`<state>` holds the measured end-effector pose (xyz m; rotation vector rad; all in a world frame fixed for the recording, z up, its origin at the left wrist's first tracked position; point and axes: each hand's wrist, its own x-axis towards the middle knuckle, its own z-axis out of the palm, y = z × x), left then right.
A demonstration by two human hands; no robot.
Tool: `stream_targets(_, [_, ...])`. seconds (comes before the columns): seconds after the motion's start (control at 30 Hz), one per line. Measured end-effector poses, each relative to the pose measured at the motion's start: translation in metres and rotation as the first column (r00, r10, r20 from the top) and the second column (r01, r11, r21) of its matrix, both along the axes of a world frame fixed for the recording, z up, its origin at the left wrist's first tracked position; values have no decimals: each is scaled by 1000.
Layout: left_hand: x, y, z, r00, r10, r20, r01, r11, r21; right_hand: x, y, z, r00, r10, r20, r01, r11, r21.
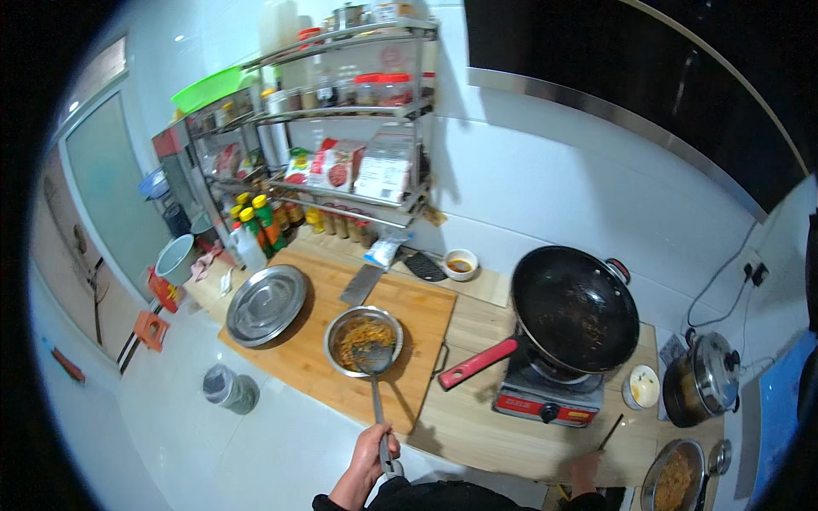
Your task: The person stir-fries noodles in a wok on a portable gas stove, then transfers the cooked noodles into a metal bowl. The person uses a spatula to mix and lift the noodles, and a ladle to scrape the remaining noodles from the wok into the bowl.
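Observation:
My left hand [370, 450] grips the handle of a metal spatula [376, 396]. The spatula's blade rests in a steel bowl [330, 348] of shredded orange-brown food [364, 335], which stands on a wooden cutting board [300, 358]. At the counter's front edge, my right hand [585, 469] is blurred; a thin dark stick [611, 432], perhaps chopsticks, sticks up from it. A black wok [562, 313] with a red handle [479, 364] sits tilted on a portable gas stove [549, 405]. A cleaver [362, 285] lies behind the bowl.
A large steel basin [267, 305] lies on the board's left. Behind are a small sauce bowl [460, 264] and a metal rack [339, 115] of jars. Right of the stove are a bowl with egg-like residue [641, 387], a lidded pot [702, 378] and a food-filled pan [674, 479].

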<state>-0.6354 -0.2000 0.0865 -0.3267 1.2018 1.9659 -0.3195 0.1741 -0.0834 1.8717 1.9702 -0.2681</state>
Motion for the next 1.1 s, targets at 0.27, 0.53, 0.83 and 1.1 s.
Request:
stream_targets(0.27, [-28, -44, 6, 996, -86, 27, 84, 994, 70, 17, -21, -1, 557, -123, -821, 529, 815, 237])
stream_targets(0.53, [-93, -107, -3, 974, -224, 31, 218, 966, 140, -47, -193, 59, 706, -83, -703, 205, 975, 90])
stream_targets(0.83, [-144, -142, 18, 904, -425, 42, 418, 901, 119, -221, -294, 112, 401, 279, -872, -356, 925, 133])
stream_targets(1.1, [-163, -149, 20, 858, -513, 15, 508, 852, 126, -324, -285, 155, 413, 374, -830, -640, 768, 28])
